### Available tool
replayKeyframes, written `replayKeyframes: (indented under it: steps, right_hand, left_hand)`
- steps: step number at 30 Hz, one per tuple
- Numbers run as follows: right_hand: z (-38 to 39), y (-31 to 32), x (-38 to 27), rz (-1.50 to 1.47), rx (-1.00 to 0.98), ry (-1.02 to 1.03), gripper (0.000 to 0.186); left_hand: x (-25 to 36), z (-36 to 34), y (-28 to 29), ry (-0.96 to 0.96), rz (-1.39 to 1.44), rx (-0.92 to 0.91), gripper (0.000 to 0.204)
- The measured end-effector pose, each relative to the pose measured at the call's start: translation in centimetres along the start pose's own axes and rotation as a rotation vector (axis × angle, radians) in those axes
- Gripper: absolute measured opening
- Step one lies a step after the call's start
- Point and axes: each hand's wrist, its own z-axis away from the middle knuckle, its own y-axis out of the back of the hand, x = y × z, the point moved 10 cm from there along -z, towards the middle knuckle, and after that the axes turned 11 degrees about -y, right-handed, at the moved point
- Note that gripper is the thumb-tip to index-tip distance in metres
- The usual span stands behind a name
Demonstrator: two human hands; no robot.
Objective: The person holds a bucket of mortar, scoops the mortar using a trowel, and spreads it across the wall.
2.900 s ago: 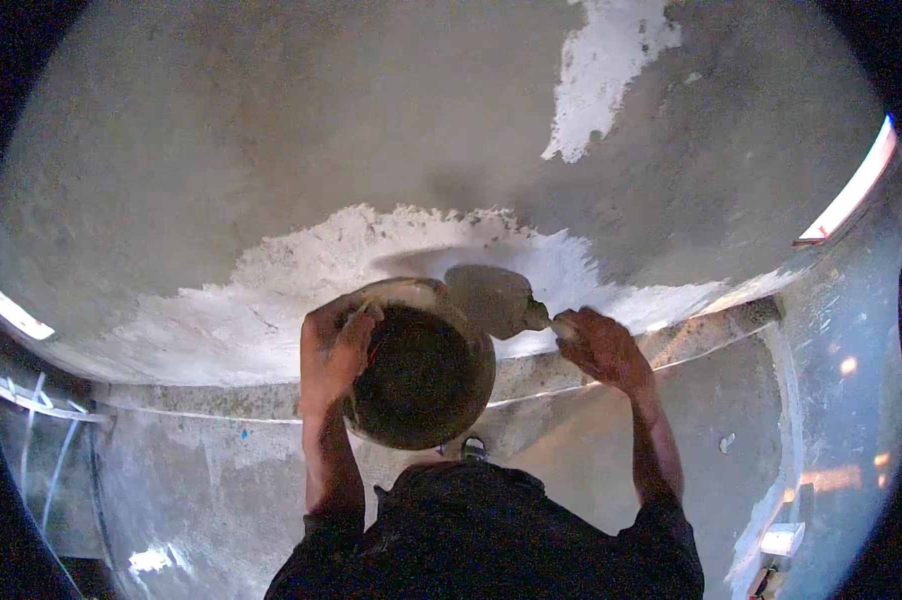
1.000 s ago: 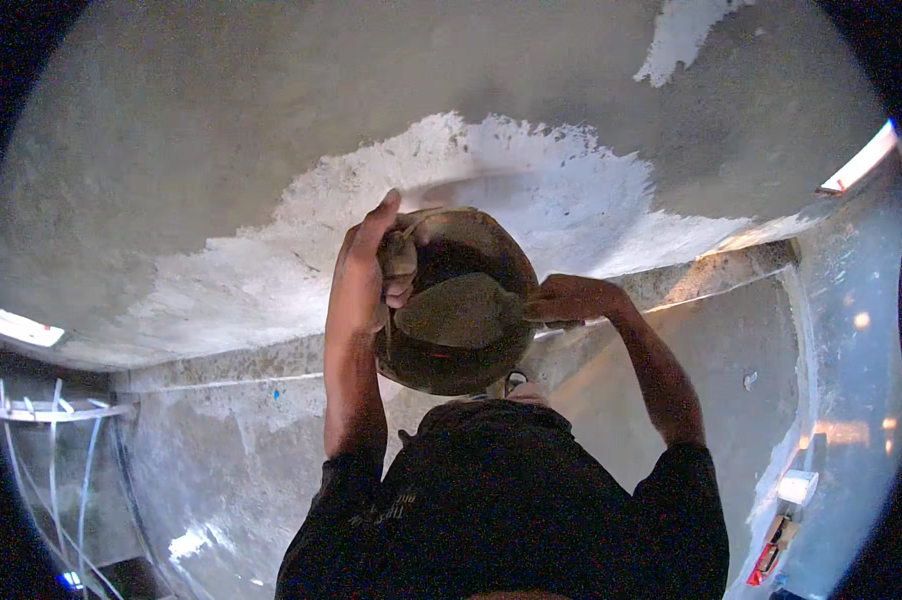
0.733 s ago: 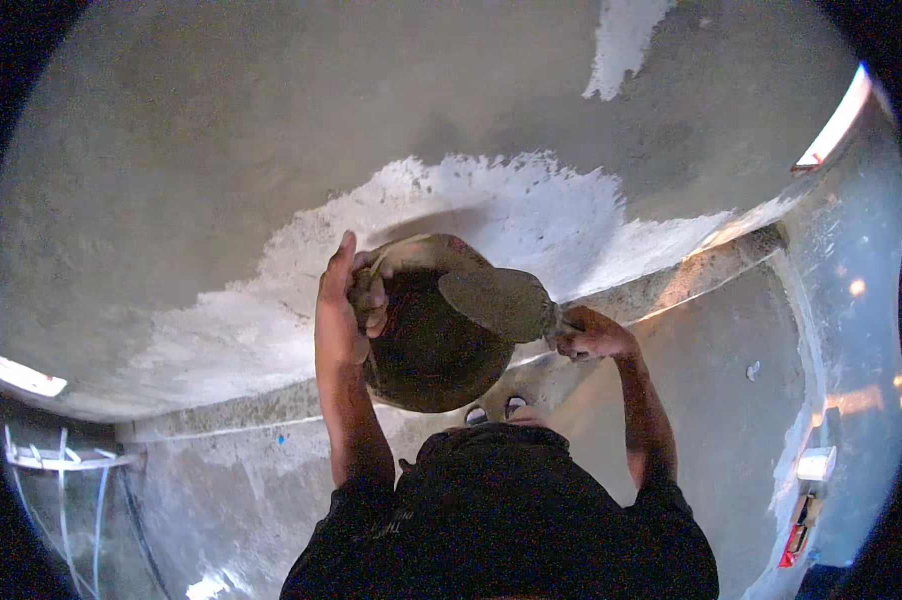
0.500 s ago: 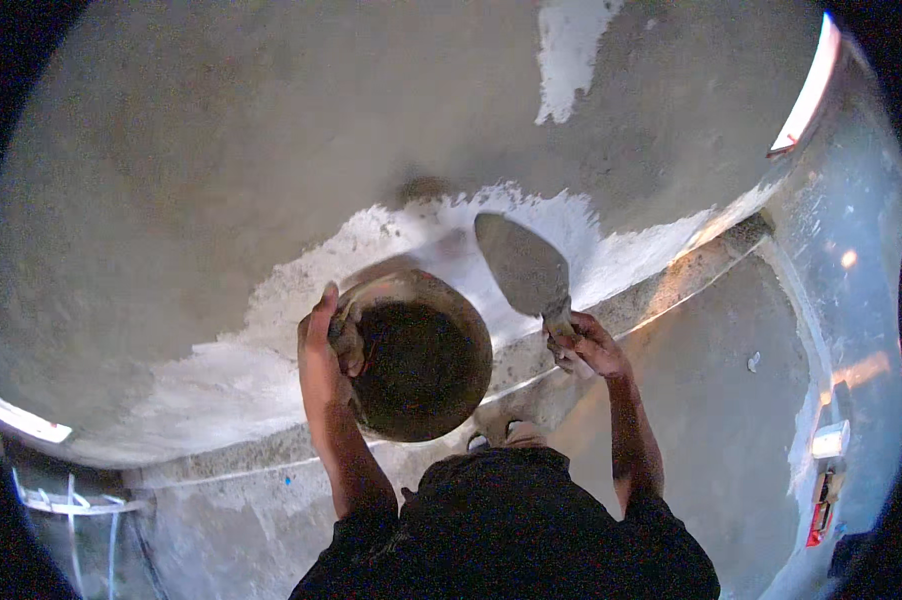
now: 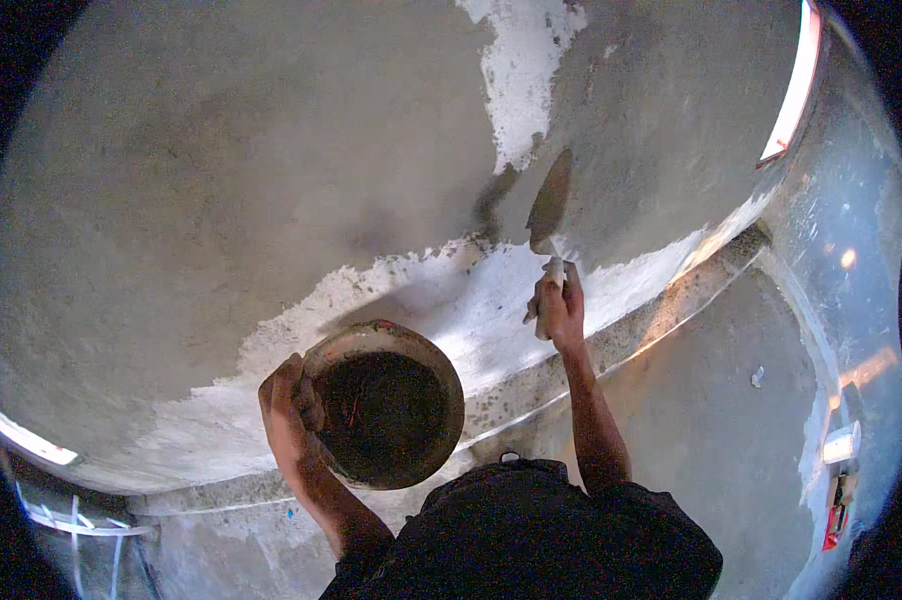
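Observation:
My left hand (image 5: 286, 410) grips the left side of a round bucket (image 5: 386, 415), whose dark inside faces up toward me. My right hand (image 5: 561, 300) is wrapped round the pale handle of a trowel (image 5: 549, 200). The trowel's blade points up, over the grey plastered wall (image 5: 271, 120) just below an upper white patch (image 5: 516, 70); whether it touches the wall I cannot tell. A broad band of white, unevenly edged surface (image 5: 451, 300) runs along the lower wall behind the bucket and my right hand.
A narrow concrete ledge (image 5: 511, 400) follows the wall's foot above the floor (image 5: 701, 430). Bright openings (image 5: 786, 85) show at both sides. A pale ladder-like frame (image 5: 76, 535) is at lower left; a white box and red items (image 5: 839, 445) lie at lower right.
The trowel has come out from over the bucket and risen up against the wall, turned upright. My left hand and the bucket have shifted down and left in view.

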Motion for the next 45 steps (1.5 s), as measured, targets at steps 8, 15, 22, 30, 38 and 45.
replayKeyframes:
  steps: [8, 15, 22, 30, 38, 45]
  right_hand:
    - [-2.6, 0.8, 3.0, 0.111, 0.155, 0.040, 0.016]
    - [-4.9, -0.4, 4.7, 0.553, 0.347, 0.301, 0.019]
    - [-1.6, -3.2, 4.7, 0.679, 0.118, 0.447, 0.021]
    - [-5.4, 1.7, 5.7, 0.116, 0.264, 0.077, 0.020]
    - [-2.1, -5.0, 7.5, 0.653, 0.147, 0.208, 0.019]
    - [-3.3, -1.2, 6.1, 0.556, 0.249, 0.234, 0.016]
  left_hand:
    - [-0.6, 0.6, 0.4, -0.019, -0.112, 0.076, 0.038]
    - [-1.4, -0.5, 1.1, -0.154, -0.143, 0.006, 0.039]
    - [-1.5, 0.0, -0.2, -0.001, -0.016, 0.049, 0.032]
    - [-2.3, -1.4, 0.7, -0.202, -0.161, -0.077, 0.029]
    - [-2.1, -0.9, 1.1, -0.125, -0.121, 0.026, 0.032]
    - [-1.1, 0.7, -0.4, 0.071, -0.178, 0.079, 0.036]
